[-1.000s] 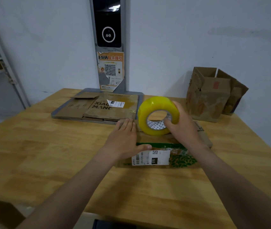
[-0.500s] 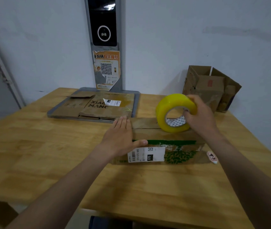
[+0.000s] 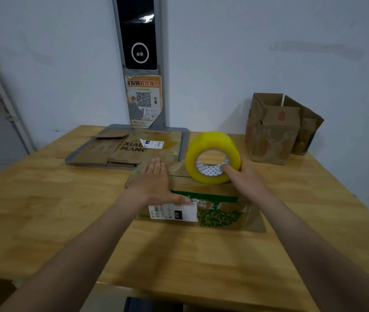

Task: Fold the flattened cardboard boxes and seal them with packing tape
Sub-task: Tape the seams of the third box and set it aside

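A small cardboard box (image 3: 221, 216) with a green leaf print and a white label stands on the wooden table (image 3: 44, 210) in front of me. My left hand (image 3: 154, 183) lies flat on the left part of its top, fingers straight, thumb over the front edge. My right hand (image 3: 244, 176) grips a yellow roll of packing tape (image 3: 212, 157), thumb inside the core, and holds it upright on the box top near the middle. Flattened cardboard boxes (image 3: 129, 149) lie on a grey tray (image 3: 184, 145) behind.
Two folded brown boxes (image 3: 275, 131) stand at the back right against the white wall. A grey post with a black screen and a QR poster (image 3: 144, 101) rises behind the tray. A metal shelf frame (image 3: 1, 97) is at the far left.
The tape roll in my right hand went right along the box top and has come back left toward the middle. My left hand stays flat on the box. The view has shifted slightly.
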Demonstrator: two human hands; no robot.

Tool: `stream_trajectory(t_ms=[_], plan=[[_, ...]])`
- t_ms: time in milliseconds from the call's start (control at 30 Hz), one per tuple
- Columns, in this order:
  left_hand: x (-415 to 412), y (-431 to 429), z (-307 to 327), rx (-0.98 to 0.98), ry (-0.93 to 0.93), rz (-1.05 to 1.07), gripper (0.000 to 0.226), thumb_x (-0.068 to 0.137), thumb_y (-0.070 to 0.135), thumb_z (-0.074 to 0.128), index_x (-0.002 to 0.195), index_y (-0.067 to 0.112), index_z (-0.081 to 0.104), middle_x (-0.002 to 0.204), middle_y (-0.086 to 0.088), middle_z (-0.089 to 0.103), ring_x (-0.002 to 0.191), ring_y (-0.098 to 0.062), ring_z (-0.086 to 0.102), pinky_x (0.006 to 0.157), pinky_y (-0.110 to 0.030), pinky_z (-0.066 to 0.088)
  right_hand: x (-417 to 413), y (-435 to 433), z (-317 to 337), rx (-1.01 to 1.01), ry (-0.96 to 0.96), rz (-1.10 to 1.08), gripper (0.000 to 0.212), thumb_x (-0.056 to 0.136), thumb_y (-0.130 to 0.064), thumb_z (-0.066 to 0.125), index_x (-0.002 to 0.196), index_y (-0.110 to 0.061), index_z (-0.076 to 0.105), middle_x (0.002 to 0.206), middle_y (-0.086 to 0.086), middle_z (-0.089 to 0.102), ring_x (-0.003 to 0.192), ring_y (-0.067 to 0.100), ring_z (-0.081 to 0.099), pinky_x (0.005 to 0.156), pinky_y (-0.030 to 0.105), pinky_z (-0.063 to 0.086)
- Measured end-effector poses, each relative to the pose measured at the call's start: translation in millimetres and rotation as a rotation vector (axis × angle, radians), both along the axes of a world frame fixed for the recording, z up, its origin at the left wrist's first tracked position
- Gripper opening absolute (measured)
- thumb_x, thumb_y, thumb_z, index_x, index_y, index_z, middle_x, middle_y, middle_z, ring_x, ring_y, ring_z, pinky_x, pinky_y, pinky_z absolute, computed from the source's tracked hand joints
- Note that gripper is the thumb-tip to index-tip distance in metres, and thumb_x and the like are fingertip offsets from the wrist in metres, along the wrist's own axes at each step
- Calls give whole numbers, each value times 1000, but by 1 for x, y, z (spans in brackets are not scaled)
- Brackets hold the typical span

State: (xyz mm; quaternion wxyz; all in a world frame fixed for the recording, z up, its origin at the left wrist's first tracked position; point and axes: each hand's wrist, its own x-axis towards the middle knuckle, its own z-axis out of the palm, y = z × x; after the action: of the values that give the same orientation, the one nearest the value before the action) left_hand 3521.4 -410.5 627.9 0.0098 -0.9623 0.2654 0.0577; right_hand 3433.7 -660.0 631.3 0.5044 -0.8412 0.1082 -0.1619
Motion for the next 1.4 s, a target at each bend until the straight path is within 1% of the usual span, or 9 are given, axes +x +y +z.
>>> stream_trajectory(t_ms=[267,433,533,633,867,1000,1167,1300,1400], plan=[[-2,-9,-1,-91,7,-20,161,47,105,35,159,0,-12,167,-17,-20,155,-28,-18,127,-43,-3,4,24,1,-60,-15,-6,25,91,-53,63,99,-32,52,83,-2,59,76,19,61,66,40,46],[-4,-8,-4,-106,-5,-20,160,47,107,32,159,2,-12,167,-16,-21,155,-28,-18,125,-43,-2,6,25,12,-196,-74,-37,19,90,-48,67,92,-31,58,96,-5,62,121,29,54,100,58,44],[-3,-8,-5,-106,-15,-23,161,45,108,28,159,1,-10,167,-18,-20,155,-28,-17,127,-45,-1,4,16,28,-139,-202,-1,12,88,-29,73,94,-26,64,85,5,63,83,21,62,74,45,50],[-2,-7,-8,-108,-32,-26,161,45,109,26,159,1,-9,167,-18,-19,155,-28,-16,126,-44,-2,-2,4,33,-217,-223,32,11,85,-24,75,90,-23,65,76,6,62,69,20,59,63,38,44],[-2,-9,-6,-85,-25,-14,163,43,109,26,159,0,-10,167,-18,-20,155,-28,-17,124,-44,-4,-23,-45,33,-213,-368,-69,37,85,-10,75,112,-32,64,90,-9,68,76,9,64,60,24,50],[-2,-11,-2,-51,12,-8,162,44,108,28,158,0,-12,166,-19,-23,154,-29,-20,124,-45,-5,-24,-30,4,13,-389,-74,34,88,-8,71,109,-34,63,90,-3,68,79,12,65,67,34,52],[-6,-19,6,-10,55,-16,161,48,105,35,157,-1,-15,164,-19,-26,154,-30,-22,126,-47,-5,-24,-17,-20,113,-395,-159,38,88,-19,67,101,-53,58,85,-16,65,74,-1,61,64,27,47],[-16,-57,5,-37,63,-119,151,61,100,46,158,3,-18,165,-16,-26,152,-28,-26,127,-48,-4,-21,-14,-16,56,-392,-144,26,79,-29,62,102,-40,55,81,-8,61,68,6,57,60,33,47],[-20,-80,5,-58,81,-200,138,65,97,49,161,21,-14,166,-13,-28,150,-27,-31,126,-49,-7,-17,-10,-13,-42,-360,-101,32,79,-34,62,110,-37,53,80,-6,61,70,14,60,62,39,49]])
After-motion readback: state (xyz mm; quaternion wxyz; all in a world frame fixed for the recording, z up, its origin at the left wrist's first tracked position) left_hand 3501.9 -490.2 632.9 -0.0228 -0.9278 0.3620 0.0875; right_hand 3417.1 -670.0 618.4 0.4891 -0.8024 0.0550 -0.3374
